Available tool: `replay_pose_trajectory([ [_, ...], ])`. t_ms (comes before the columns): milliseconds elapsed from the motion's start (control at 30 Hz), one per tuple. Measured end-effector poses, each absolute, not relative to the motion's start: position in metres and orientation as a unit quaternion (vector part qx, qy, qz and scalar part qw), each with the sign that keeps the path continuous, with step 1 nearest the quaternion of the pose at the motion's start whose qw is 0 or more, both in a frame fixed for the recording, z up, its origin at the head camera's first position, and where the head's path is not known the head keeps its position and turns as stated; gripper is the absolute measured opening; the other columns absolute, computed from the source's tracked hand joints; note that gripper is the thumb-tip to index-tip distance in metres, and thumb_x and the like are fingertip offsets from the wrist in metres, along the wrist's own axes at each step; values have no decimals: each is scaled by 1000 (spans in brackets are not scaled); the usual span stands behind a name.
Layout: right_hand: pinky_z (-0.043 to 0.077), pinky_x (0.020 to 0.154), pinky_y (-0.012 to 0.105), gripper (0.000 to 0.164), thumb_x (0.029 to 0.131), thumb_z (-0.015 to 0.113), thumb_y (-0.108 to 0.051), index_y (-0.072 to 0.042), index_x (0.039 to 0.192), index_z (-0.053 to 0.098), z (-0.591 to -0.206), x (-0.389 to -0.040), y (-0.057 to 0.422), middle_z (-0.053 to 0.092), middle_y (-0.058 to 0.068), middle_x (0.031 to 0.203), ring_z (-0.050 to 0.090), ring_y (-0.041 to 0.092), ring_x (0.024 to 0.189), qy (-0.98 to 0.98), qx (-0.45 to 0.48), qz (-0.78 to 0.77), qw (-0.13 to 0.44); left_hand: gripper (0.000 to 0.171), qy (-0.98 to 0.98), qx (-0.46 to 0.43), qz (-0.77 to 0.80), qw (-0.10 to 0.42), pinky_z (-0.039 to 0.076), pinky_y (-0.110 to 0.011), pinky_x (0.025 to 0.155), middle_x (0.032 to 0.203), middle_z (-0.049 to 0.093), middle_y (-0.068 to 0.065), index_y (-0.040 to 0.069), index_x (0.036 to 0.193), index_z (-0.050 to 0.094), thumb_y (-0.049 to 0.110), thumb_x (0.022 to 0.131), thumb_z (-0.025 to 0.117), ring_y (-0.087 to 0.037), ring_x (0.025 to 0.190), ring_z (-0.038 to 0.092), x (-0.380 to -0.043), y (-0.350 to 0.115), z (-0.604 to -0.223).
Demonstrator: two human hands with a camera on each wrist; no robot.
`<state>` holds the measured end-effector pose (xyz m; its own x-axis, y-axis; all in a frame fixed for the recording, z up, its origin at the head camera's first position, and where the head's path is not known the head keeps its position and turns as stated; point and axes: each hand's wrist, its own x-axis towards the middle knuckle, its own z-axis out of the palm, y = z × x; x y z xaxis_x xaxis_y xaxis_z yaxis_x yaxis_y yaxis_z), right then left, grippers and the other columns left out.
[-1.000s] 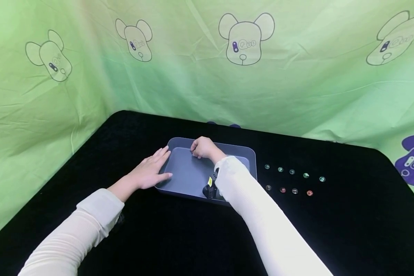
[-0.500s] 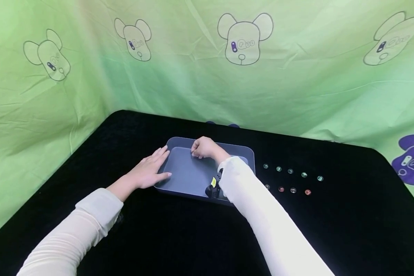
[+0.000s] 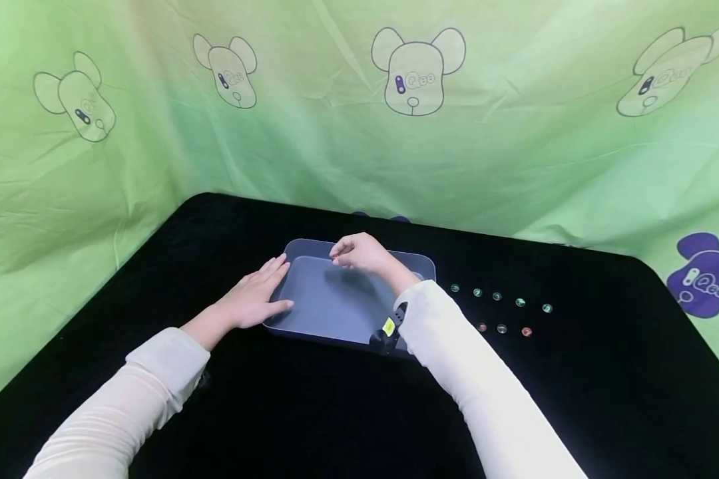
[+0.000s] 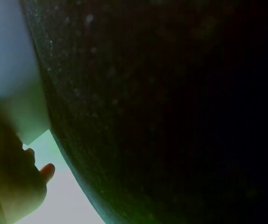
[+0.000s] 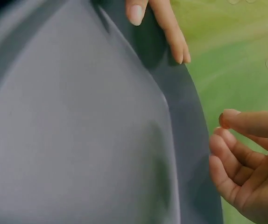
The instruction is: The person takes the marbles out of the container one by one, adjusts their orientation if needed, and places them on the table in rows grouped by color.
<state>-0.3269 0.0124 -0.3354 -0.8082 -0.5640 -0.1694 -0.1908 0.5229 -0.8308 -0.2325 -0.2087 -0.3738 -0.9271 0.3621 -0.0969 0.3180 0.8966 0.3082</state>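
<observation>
A grey rectangular tray lies on the black cloth in the head view. My left hand rests on its left rim, fingers straight and thumb spread over the edge. Above the tray's far side is my right hand, pinching a small reddish round piece between thumb and fingertip; the right wrist view shows the piece best. The other fingers of that hand are curled. Part of the tray's right side is hidden by the right wrist and sleeve. The left wrist view is mostly dark, with part of the left hand at its lower left.
Right of the tray, small round glass-like pieces lie in two rows: several greenish ones farther back, and reddish and clear ones nearer, partly behind the right sleeve. A green printed curtain stands behind the black-covered table.
My right hand has risen a little from low inside the tray, and its wrist has shifted right. My left hand keeps its place on the rim. The head view has turned slightly.
</observation>
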Motion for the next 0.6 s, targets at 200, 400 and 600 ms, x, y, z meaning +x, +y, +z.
replay_pose_trajectory([
  [200,44,75,40,20,79,59,-2,5,97,61,-329,-320,25,63,9,85,58,22,79,831,-230,-467,196,73,971,179,146,68,14,-48,98,144,2,-8,3,138,14,44,86,44,-26,129,4,-232,-207,-374],
  [400,43,78,41,20,78,59,-2,5,97,60,-323,-311,29,62,11,86,57,32,88,814,-230,-497,194,73,970,181,149,64,15,-49,98,144,4,-9,2,138,15,44,85,45,-27,129,4,-231,-206,-375],
  [600,45,75,38,18,78,60,-2,4,95,60,-321,-298,30,62,8,83,58,24,81,800,-248,-514,185,73,971,179,147,62,16,-51,97,144,4,-10,2,137,15,44,85,45,-28,129,5,-230,-206,-375],
])
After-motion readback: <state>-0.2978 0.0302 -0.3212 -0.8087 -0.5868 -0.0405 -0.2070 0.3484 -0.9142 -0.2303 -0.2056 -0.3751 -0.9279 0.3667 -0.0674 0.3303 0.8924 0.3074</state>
